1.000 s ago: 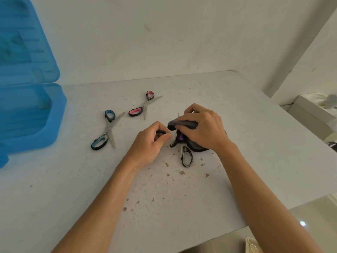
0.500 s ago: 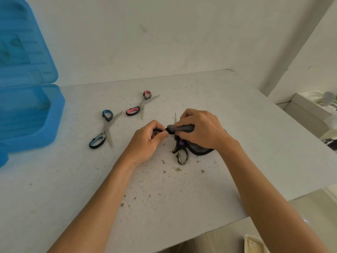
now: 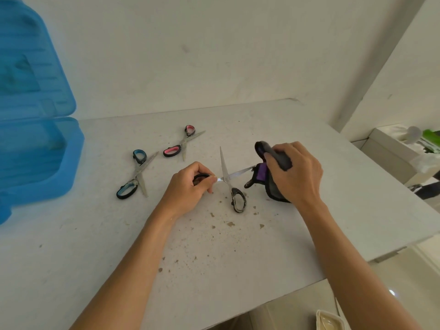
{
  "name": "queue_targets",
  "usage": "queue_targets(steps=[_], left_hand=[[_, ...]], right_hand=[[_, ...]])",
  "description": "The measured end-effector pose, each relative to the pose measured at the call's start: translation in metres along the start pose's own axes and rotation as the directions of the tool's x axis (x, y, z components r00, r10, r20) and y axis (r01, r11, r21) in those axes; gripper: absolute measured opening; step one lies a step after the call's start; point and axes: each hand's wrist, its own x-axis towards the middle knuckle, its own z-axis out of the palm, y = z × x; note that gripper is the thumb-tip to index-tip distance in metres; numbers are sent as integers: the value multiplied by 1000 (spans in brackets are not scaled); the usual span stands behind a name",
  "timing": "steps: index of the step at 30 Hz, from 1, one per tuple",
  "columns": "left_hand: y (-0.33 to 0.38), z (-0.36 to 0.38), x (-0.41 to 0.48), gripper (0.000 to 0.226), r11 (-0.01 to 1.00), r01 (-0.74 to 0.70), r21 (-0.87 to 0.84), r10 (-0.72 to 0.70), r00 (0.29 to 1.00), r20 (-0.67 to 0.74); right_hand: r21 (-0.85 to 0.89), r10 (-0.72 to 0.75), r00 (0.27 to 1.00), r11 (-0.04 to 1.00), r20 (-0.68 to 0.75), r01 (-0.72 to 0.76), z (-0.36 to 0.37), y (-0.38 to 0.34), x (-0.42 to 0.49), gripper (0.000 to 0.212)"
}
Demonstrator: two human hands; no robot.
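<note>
A pair of black-handled scissors [image 3: 234, 186] lies spread open on the white table [image 3: 309, 222]. My left hand [image 3: 188, 189] grips one of its handle loops. One blade points away from me; the other reaches right into the purple slot of a dark grey sharpener [image 3: 269, 167]. My right hand [image 3: 295, 172] grips that sharpener by its handle and holds it on the table, to the right of the scissors.
Blue-handled scissors [image 3: 134, 176] and pink-handled scissors [image 3: 182, 145] lie open on the table's left part. An open blue plastic case [image 3: 35, 139] stands at the far left. Brown crumbs speckle the table in front of me. A white box [image 3: 392, 151] sits beyond the right edge.
My right hand has slid the sharpener to the right along the blade, away from my left hand. The scissors' blades now show, spread apart.
</note>
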Motion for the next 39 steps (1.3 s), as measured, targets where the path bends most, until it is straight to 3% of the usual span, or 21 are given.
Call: queue_targets(steps=[3,6,9,11,16,20,22,25,30,35,37,39], left_hand=[[0,-3,1,8,999,18,38,-19,999,27],[0,-1,1,10,997,38,72,-40,999,35],[-2,1,0,10,996,16,91,-19,999,26],[-3,2,-1,11,995,-2,98,1,1000,13],[-5,3,-1,11,995,-17,96,18,1000,-1],[-3,4,-1,12,995,-27,96,28,1000,-6],[-3,3,-2,12,996,-23,89,24,1000,-10],[-3,4,-2,11,996,-28,79,28,1000,-8],[-4,3,-1,11,998,-23,57,21,999,30],[-4,3,-3,12,998,-28,59,27,999,24],[-3,4,-2,11,999,-16,38,15,1000,23],[-2,3,-2,11,1000,-6,30,6,1000,26]], right_hand=[[-41,-47,999,998,-19,46,4,4,-10,15],[17,-201,980,979,0,201,6,3,-11,14],[122,-427,885,903,183,411,15,-7,-19,16],[132,-481,834,876,270,463,21,-11,-23,13],[6,-275,952,961,137,276,20,0,-13,13],[84,-435,871,900,226,428,24,-9,-25,11],[60,-369,899,929,236,366,25,-6,-21,12],[-6,-196,975,980,106,197,23,3,-12,11],[63,-354,932,935,76,350,28,-1,-19,18],[25,-109,990,994,87,107,29,5,-11,20],[41,-143,989,989,24,142,24,1,-11,19],[89,-305,952,948,-15,305,20,-6,-10,19]])
